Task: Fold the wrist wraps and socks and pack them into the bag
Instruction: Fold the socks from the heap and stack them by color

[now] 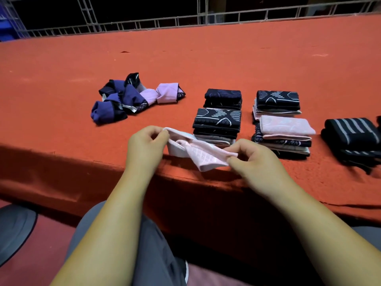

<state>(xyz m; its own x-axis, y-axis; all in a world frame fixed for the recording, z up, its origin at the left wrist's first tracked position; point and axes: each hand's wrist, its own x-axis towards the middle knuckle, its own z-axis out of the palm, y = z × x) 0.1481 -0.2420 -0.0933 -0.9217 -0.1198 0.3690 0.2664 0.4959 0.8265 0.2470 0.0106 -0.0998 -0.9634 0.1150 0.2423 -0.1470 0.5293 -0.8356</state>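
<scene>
**Table** (61, 79): covered in red cloth.

**Sock** (206, 157): pink, one only. It is held just above the near edge, stretched between both hands, with a patterned flap drooping below.

**Left hand** (146, 145): thumb and fingers pinch the sock's paler end.

**Right hand** (253, 159): pinches the opposite end. The hands are apart, with the sock spanning the gap.

**Pile** (132, 98): loose socks in purple, lilac and dark, left of centre and back from the near edge.

**Stacks** (216, 124): four stacks of folded socks, two by two, right of the pile. The front pair is close to the near edge. The front right stack is topped in pink, the others in dark patterned fabric.

**Wraps** (352, 139): black with grey stripes, stacked just beside the stacks on the right, partly cut off by the frame.

**Railing** (185, 19): metal, beyond the far edge.
</scene>
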